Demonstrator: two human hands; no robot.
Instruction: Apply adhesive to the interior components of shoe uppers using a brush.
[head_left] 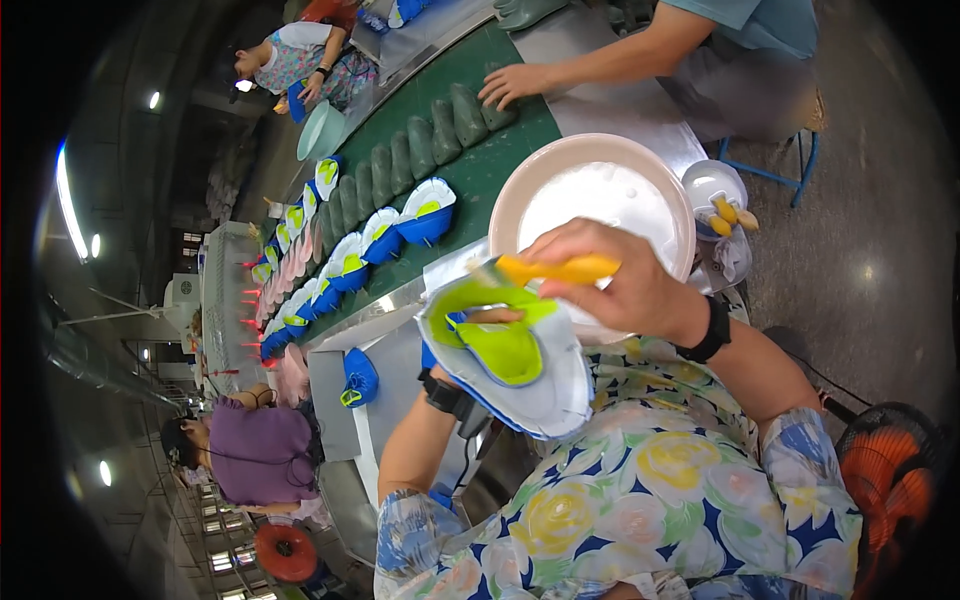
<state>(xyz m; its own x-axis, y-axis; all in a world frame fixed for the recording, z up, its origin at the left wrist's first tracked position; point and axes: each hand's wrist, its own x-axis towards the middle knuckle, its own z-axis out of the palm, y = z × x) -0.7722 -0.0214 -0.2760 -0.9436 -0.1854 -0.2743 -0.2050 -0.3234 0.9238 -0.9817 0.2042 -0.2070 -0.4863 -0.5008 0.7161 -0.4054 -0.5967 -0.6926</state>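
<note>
White, lime and blue shoe upper (505,352) was held up in front of the person's floral clothing, opening toward the camera. Left hand (496,315) had it from behind: fingers part-curled at the opening, rest hidden. Right hand (615,268) was closed round a yellow-handled brush (560,269), bristles at the upper's far edge; couldn't tell if touching. Just beyond: pink basin (503,205) with white liquid (600,195), partly behind the right hand. Right of it, a small bowl (712,178) with yellow-handled tools (722,222). Blue upper (360,378) lay left of the left forearm. Farther out, green desk (478,195) carried a row of blue-and-white uppers (428,212) and a row of dark grey-green shoe lasts (420,146). Co-worker's hand (515,84) was at the near-end lasts. Co-worker in purple (262,455) sat left; orange fan (885,480) lower right.
</note>
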